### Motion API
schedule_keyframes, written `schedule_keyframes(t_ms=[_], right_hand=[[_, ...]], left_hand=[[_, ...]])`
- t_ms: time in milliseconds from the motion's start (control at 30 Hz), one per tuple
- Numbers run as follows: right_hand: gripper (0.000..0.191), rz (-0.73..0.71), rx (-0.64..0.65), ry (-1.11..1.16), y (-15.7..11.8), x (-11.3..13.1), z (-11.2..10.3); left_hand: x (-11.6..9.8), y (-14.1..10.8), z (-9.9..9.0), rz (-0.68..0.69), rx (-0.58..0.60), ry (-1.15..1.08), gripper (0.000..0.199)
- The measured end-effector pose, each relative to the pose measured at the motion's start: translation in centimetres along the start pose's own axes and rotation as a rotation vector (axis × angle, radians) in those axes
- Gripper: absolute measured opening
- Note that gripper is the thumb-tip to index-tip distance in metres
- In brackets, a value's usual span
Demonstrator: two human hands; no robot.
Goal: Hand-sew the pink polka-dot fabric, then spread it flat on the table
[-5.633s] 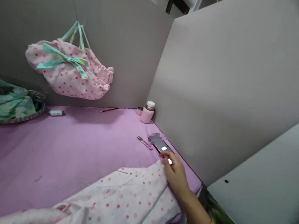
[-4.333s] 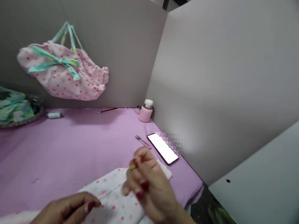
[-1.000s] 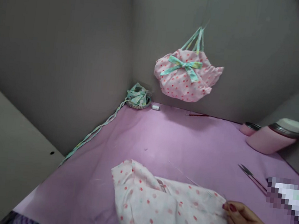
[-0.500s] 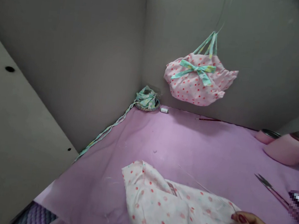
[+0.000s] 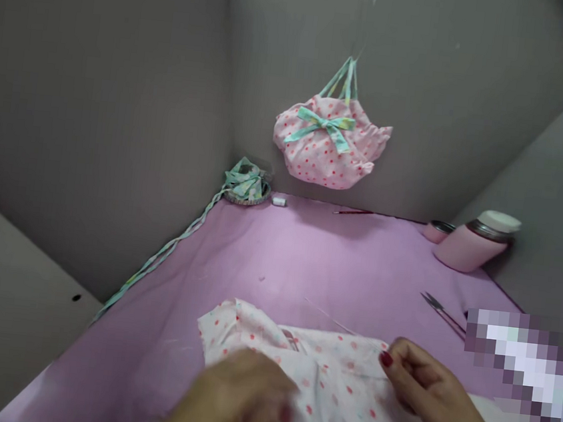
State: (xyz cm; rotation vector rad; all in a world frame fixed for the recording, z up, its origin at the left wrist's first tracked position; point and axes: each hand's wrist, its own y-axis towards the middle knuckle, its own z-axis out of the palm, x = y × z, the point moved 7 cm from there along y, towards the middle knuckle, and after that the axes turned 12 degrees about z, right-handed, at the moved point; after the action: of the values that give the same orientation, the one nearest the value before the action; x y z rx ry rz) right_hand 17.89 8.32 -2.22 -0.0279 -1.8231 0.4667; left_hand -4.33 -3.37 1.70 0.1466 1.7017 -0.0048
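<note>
as the right hand (image 5: 427,382) pinches cloth (image 5: 340,393), the left (image 5: 236,397) seemingly hovers.

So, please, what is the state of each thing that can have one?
Dotted fabric: spread, creased
Left hand: blurred, over the fabric; grip unclear
Right hand: pinched at the fabric's edge
Snips: blades slightly apart
Pink jar: lid on
Small pink container: openness unclear
Pink dotted item: hanging
Green bow: tied
Basket: holding green fabric
Pixelated object: state unclear
</note>
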Motion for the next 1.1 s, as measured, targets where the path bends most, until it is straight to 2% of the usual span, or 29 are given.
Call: schedule_keyframes(t_ms=[33, 100, 167, 267, 400, 500, 567, 667, 800, 867, 967, 1100], right_hand=[[0.030, -0.051, 0.051, -0.070, -0.1, 1.5, 1.1], [0.027, -0.149, 0.173, -0.222, -0.2, 4.0, 3.8], [0.024, -0.220, 0.272, -0.379, -0.1, 5.4, 6.4], [0.024, -0.251, 0.360, -0.567, 0.6, 5.3, 9.5], [0.024, -0.206, 0.440, -0.655, 1.7, 4.1, 11.6], [0.022, -0.154, 0.474, -0.629, 2.2, 3.8, 12.1], [0.018, -0.121, 0.514, -0.599, 2.4, 3.6, 12.4], [0.014, -0.055, 0.626, -0.525, 2.5, 3.1, 13.0], [0.021, 0.048, 0.771, -0.344, 2.3, 2.6, 13.3], [0.026, 0.026, 0.792, -0.285, 2.1, 3.0, 13.0], [0.031, -0.022, 0.788, -0.238, 1.8, 3.7, 12.1], [0.036, -0.039, 0.741, -0.250, 1.4, 4.2, 10.6]], left_hand=[[0.2, 0.6, -1.4, 0.008, -0.036, 0.075, 0.019], [0.6, 1.5, -4.4, 0.033, -0.155, 0.385, 0.022], [1.6, 2.2, -5.8, 0.008, -0.151, 0.520, 0.022], [2.9, 3.1, -5.7, -0.021, -0.068, 0.550, 0.023], [3.7, 3.7, -4.5, -0.045, 0.048, 0.574, 0.026], [4.4, 3.7, -4.5, -0.060, 0.060, 0.601, 0.022], [4.8, 3.6, -4.5, -0.078, 0.062, 0.543, 0.020], [5.5, 3.4, -4.5, -0.144, 0.038, 0.320, 0.019], [5.5, 3.4, -3.9, -0.181, 0.024, -0.062, 0.022], [5.7, 3.3, -3.9, -0.212, 0.028, -0.150, 0.020], [6.3, 2.8, -4.4, -0.271, 0.009, -0.102, 0.020], [6.9, 1.8, -5.0, -0.280, -0.098, -0.181, 0.031]])
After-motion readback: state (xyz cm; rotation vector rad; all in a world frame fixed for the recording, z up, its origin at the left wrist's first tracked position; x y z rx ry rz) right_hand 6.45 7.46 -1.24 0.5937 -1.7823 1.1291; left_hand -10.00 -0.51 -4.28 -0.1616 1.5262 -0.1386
